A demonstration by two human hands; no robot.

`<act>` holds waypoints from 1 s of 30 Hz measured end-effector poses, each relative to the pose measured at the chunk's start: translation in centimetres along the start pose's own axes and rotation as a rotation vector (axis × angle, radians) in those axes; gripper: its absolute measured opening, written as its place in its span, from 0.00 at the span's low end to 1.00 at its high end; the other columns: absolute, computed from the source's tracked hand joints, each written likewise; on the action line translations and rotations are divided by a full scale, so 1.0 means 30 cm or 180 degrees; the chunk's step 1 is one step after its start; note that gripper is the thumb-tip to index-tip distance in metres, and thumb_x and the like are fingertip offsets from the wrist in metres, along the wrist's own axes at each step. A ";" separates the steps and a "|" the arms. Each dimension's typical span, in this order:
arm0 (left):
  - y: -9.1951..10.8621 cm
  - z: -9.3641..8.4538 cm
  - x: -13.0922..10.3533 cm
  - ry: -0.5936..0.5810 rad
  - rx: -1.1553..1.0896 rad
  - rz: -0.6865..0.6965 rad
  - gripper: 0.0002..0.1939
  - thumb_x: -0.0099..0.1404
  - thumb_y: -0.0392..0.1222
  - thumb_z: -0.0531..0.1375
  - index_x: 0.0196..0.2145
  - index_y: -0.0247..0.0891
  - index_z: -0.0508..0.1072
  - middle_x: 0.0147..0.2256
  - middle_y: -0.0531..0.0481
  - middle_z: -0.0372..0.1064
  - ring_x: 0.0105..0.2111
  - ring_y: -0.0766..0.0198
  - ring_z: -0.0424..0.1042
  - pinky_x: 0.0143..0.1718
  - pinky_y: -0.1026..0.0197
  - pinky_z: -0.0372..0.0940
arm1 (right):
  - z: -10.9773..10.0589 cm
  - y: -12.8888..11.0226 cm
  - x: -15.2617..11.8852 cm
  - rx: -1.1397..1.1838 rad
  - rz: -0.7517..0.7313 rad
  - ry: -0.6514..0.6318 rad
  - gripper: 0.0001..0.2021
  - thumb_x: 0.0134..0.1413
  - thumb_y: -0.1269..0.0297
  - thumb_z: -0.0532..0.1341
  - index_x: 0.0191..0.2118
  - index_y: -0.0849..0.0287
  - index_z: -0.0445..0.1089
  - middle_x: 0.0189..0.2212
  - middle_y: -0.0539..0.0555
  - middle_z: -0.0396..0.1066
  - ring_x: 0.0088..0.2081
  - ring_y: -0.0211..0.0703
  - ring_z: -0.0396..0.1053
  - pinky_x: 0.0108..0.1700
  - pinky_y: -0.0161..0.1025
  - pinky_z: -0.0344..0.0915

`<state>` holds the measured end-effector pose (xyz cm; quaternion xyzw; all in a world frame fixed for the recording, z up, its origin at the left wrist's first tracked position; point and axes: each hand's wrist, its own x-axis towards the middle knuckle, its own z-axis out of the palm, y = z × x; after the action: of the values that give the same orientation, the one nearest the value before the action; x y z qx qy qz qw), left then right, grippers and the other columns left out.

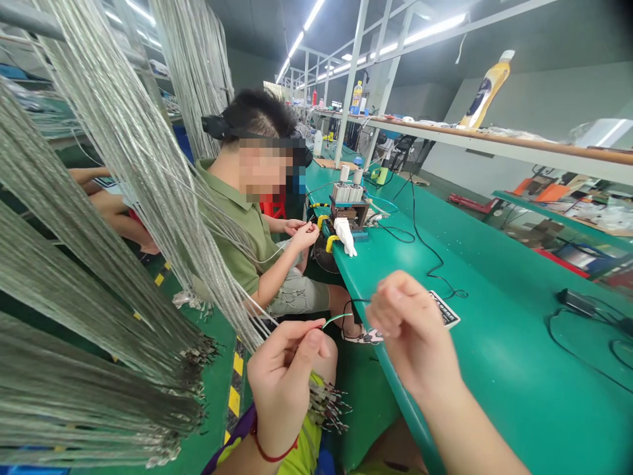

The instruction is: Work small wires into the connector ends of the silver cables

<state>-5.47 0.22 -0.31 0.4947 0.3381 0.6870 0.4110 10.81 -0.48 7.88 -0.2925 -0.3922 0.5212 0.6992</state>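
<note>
My left hand (287, 373) pinches a thin cable end, from which a green and white wire (338, 317) sticks out to the right. My right hand (408, 323) is raised beside it, over the edge of the green table (494, 369). Its fingers are curled together and blurred; whether anything is between them cannot be made out. A bundle of cable ends (329, 402) with dark, stripped tips lies on my lap, below and right of my left hand.
Long grey cable bundles (123, 132) hang at the left. A co-worker (237, 198) sits ahead, handling a cable. On the table are a small press (349, 204), a white glove (345, 236), a black-and-white card (445, 309) and black cords (415, 218).
</note>
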 end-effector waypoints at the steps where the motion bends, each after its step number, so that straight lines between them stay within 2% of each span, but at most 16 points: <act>1: 0.005 0.003 0.001 -0.0039 -0.0098 -0.0146 0.12 0.72 0.49 0.68 0.41 0.36 0.84 0.24 0.51 0.74 0.25 0.62 0.75 0.28 0.64 0.70 | 0.002 0.026 0.003 -0.0132 0.0124 -0.0158 0.10 0.58 0.58 0.74 0.32 0.54 0.76 0.20 0.43 0.54 0.22 0.35 0.46 0.27 0.38 0.46; 5: 0.025 0.010 0.010 -0.0177 -0.0360 -0.0405 0.14 0.71 0.50 0.69 0.37 0.36 0.82 0.23 0.51 0.74 0.24 0.65 0.72 0.26 0.66 0.67 | 0.027 0.103 0.004 -0.0571 0.0342 -0.0742 0.12 0.53 0.55 0.77 0.39 0.55 0.81 0.22 0.46 0.65 0.25 0.37 0.58 0.29 0.37 0.53; 7: 0.028 0.011 0.013 -0.0322 -0.0479 -0.0396 0.13 0.73 0.48 0.69 0.34 0.36 0.81 0.23 0.52 0.73 0.24 0.66 0.71 0.27 0.67 0.66 | 0.036 0.116 0.001 -0.0527 0.0366 -0.0879 0.12 0.55 0.54 0.76 0.37 0.54 0.80 0.21 0.47 0.67 0.24 0.39 0.63 0.30 0.38 0.58; 9: 0.027 0.011 0.012 -0.0464 -0.0534 -0.0399 0.12 0.74 0.45 0.67 0.34 0.37 0.80 0.24 0.53 0.73 0.24 0.67 0.71 0.28 0.67 0.66 | 0.036 0.116 -0.004 -0.0432 0.0375 -0.0839 0.13 0.56 0.53 0.76 0.34 0.55 0.78 0.22 0.48 0.70 0.24 0.40 0.65 0.31 0.39 0.59; 11: 0.021 0.010 0.008 -0.0549 -0.0519 -0.0417 0.11 0.75 0.45 0.67 0.35 0.37 0.81 0.24 0.53 0.73 0.25 0.67 0.71 0.29 0.67 0.66 | 0.030 0.112 -0.009 -0.0353 0.0368 -0.0671 0.15 0.56 0.54 0.76 0.30 0.56 0.75 0.24 0.49 0.70 0.24 0.37 0.62 0.30 0.37 0.55; 14: 0.015 0.009 0.000 -0.0663 -0.0437 -0.0446 0.09 0.74 0.44 0.67 0.37 0.37 0.82 0.25 0.52 0.75 0.25 0.65 0.72 0.28 0.66 0.66 | 0.022 0.103 -0.016 -0.0042 0.0471 -0.0504 0.17 0.56 0.56 0.76 0.28 0.57 0.69 0.22 0.45 0.62 0.24 0.34 0.51 0.28 0.36 0.48; 16: 0.015 0.010 -0.005 -0.0762 -0.0406 -0.0436 0.09 0.74 0.44 0.67 0.36 0.38 0.82 0.24 0.52 0.75 0.24 0.65 0.71 0.27 0.66 0.66 | 0.022 0.098 -0.019 0.0216 0.0569 -0.0535 0.17 0.56 0.59 0.75 0.28 0.56 0.67 0.21 0.43 0.56 0.23 0.35 0.48 0.28 0.36 0.47; 19: 0.023 0.015 -0.006 -0.0858 -0.0375 -0.0387 0.09 0.74 0.44 0.67 0.37 0.38 0.83 0.23 0.52 0.75 0.23 0.66 0.71 0.25 0.67 0.65 | 0.022 0.092 -0.018 0.0327 0.0513 -0.0524 0.16 0.56 0.62 0.73 0.27 0.55 0.65 0.21 0.42 0.54 0.22 0.34 0.46 0.27 0.36 0.46; 22: 0.033 0.019 0.001 -0.0867 -0.0262 -0.0304 0.07 0.74 0.43 0.67 0.39 0.40 0.84 0.23 0.53 0.75 0.23 0.67 0.71 0.25 0.68 0.64 | 0.006 0.086 -0.007 -0.0049 0.0272 -0.0348 0.15 0.54 0.64 0.71 0.26 0.55 0.63 0.21 0.42 0.53 0.23 0.35 0.47 0.28 0.37 0.45; 25: 0.043 0.018 0.012 -0.0840 -0.0066 -0.0189 0.07 0.74 0.42 0.67 0.38 0.40 0.85 0.23 0.53 0.75 0.22 0.67 0.71 0.24 0.68 0.64 | -0.025 0.058 0.006 -0.0923 -0.0011 -0.0277 0.14 0.53 0.67 0.69 0.24 0.55 0.63 0.21 0.43 0.56 0.25 0.37 0.51 0.29 0.38 0.47; 28: 0.051 0.013 0.018 -0.0876 0.0122 -0.0143 0.07 0.73 0.42 0.67 0.38 0.41 0.86 0.23 0.53 0.75 0.21 0.67 0.70 0.23 0.68 0.63 | -0.052 0.003 0.011 -0.1839 -0.0137 -0.0452 0.15 0.54 0.68 0.67 0.22 0.54 0.62 0.20 0.44 0.57 0.25 0.38 0.51 0.28 0.39 0.47; 30: 0.054 0.010 0.016 -0.0948 0.0192 -0.0128 0.07 0.73 0.42 0.67 0.39 0.42 0.86 0.23 0.53 0.76 0.21 0.67 0.71 0.22 0.68 0.63 | -0.062 -0.033 0.010 -0.2128 -0.0135 -0.0611 0.15 0.53 0.69 0.66 0.21 0.54 0.61 0.19 0.44 0.56 0.24 0.37 0.50 0.27 0.39 0.46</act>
<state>-5.64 -0.03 1.37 0.5963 0.3037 0.5872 0.4553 12.95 -0.47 7.80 -0.4469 -0.6112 0.3744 0.5353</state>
